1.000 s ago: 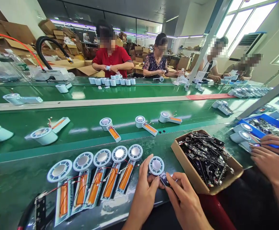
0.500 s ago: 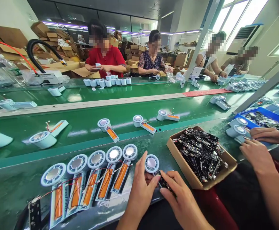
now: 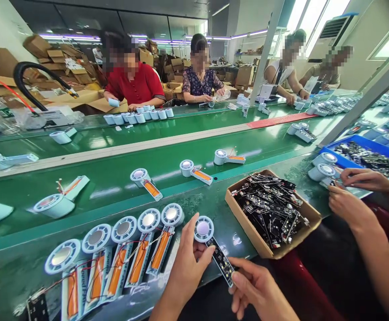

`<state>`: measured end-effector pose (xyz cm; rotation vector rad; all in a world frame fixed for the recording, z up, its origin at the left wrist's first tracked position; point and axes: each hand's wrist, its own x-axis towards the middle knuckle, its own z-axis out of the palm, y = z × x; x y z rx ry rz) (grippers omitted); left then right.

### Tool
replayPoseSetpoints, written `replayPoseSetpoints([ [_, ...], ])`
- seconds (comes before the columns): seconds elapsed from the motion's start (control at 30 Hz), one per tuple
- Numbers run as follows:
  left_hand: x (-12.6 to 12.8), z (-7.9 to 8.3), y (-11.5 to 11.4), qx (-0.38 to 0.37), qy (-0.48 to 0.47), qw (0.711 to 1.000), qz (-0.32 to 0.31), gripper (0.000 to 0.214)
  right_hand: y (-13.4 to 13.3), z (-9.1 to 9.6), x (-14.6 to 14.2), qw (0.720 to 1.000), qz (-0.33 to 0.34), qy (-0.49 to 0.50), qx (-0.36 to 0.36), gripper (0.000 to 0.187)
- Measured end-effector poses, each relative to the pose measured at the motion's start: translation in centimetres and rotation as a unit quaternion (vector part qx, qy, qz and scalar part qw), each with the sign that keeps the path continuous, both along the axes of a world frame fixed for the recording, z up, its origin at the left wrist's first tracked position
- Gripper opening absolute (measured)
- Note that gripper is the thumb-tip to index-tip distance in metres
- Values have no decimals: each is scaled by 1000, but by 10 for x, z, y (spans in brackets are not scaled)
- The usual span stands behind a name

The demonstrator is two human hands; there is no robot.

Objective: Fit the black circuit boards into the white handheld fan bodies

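Fan unit in both hands at the near bench edge, black circuit board seated along its handle.

Left to right: row of finished fan units (image 3: pixel 120 254) with orange cells lies near left, untouched. My left hand (image 3: pixel 187 267) grasps the fan unit (image 3: pixel 203 229) just under its round head, thumb up beside the rim. My right hand (image 3: pixel 257 287) pinches the lower end of the circuit board (image 3: pixel 221 263) between thumb and forefinger. Cardboard box of boards (image 3: pixel 271 214) sits to the right; a co-worker's hands (image 3: pixel 351 196) work beyond it, by the blue tray (image 3: pixel 364 147). Judgement: to do this well, keep the head steady, align the board square with the handle, press evenly, avoid trapping wires.
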<state>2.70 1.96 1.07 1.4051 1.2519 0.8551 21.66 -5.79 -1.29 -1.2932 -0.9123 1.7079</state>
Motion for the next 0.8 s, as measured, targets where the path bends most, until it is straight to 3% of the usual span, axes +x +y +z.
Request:
replayPoseSetpoints([
  [0.1, -3, -3, -5, 10, 8, 999, -37, 69, -6, -3, 5, 999, 44, 26, 14, 75],
  [0.2, -5, -8, -11, 40, 29, 997, -56, 70, -11, -8, 0, 998, 18, 55, 8, 78],
  [0.5, -7, -11, -11, 85, 70, 991, -76, 72, 0, -1, -26, 997, -10, -71, 17, 63],
  [0.8, -9, -14, -15, 80, 63, 991, -90, 71, -1, -1, -25, 998, 21, -63, 10, 66],
])
